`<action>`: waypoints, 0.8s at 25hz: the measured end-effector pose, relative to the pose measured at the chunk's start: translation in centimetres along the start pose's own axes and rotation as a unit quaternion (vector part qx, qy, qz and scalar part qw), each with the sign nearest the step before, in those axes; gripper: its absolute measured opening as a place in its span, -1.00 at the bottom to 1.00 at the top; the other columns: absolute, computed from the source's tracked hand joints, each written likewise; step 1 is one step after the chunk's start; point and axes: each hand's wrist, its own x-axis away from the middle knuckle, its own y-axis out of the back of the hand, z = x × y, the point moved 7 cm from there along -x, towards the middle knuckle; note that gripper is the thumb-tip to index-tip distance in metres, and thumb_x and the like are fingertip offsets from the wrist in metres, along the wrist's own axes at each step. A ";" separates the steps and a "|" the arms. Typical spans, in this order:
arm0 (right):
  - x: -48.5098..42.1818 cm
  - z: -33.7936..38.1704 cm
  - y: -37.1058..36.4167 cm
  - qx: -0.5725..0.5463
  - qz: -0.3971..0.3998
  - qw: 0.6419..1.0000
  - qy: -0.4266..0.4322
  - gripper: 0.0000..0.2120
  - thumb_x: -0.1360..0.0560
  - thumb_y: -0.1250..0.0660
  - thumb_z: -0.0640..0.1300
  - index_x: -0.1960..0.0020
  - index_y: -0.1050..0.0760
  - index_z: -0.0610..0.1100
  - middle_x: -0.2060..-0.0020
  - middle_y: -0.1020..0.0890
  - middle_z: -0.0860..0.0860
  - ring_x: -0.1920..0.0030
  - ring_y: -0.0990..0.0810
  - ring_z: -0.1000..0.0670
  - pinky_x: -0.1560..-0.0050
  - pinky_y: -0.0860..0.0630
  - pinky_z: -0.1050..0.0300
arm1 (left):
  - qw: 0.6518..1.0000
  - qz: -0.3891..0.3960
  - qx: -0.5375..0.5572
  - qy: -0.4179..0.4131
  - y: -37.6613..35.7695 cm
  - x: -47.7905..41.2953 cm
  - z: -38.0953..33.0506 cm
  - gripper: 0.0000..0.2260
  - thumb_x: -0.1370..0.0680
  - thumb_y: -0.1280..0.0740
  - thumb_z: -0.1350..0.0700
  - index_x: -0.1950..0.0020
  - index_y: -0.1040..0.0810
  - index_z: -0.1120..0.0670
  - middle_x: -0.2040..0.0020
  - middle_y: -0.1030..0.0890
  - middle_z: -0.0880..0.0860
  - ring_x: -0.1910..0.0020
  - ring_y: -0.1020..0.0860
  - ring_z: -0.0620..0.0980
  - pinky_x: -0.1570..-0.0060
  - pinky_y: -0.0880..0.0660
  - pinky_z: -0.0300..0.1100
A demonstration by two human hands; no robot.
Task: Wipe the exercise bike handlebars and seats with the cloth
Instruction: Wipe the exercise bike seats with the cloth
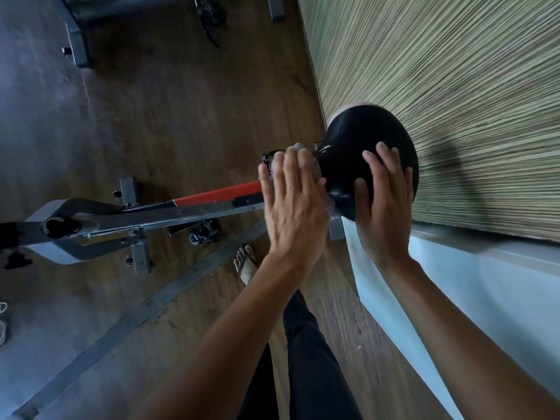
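Observation:
The black bike seat (348, 150) fills the middle of the head view, its wide end toward the striped wall. My left hand (292, 204) lies flat, fingers straight, pressing a grey cloth (315, 171) onto the narrow nose of the seat; only the cloth's edges show around my fingers. My right hand (385, 201) rests on the wide rear part of the seat, fingers spread over its edge. The bike's grey and red frame (194, 204) runs off to the left. The handlebars are not in sight.
A striped greenish wall (454, 86) stands close on the right with a pale ledge (454, 283) below it. A second bike's base (75, 40) and pedal (209, 16) lie at the top left. My sandalled foot (245, 265) stands on the wooden floor near a pedal (203, 234).

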 end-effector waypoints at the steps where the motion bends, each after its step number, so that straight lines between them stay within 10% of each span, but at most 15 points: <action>1: 0.0 0.0 0.0 0.002 -0.004 1.000 0.000 -0.61 -0.71 -0.10 -0.10 -0.50 -0.35 -0.16 -0.56 -0.30 -0.06 -0.61 -0.11 -0.06 -0.60 0.04 -0.01 | 1.000 -0.009 0.004 0.003 0.2 0.7 1.1 -0.55 -0.70 -0.09 0.07 -0.55 -0.22 0.25 -0.54 -0.29 0.22 -0.57 -0.17 0.20 -0.59 0.08 0.10; 20: -0.2 0.3 -0.1 0.007 -0.016 1.000 -0.010 -0.61 -0.68 -0.13 -0.11 -0.48 -0.38 -0.12 -0.54 -0.32 -0.02 -0.60 -0.14 -0.03 -0.58 0.02 0.01 | 0.991 -0.033 -0.028 -0.125 0.0 1.2 2.0 -0.49 -0.67 -0.18 0.14 -0.57 -0.14 0.27 -0.54 -0.26 0.26 -0.57 -0.11 0.20 -0.59 0.15 0.05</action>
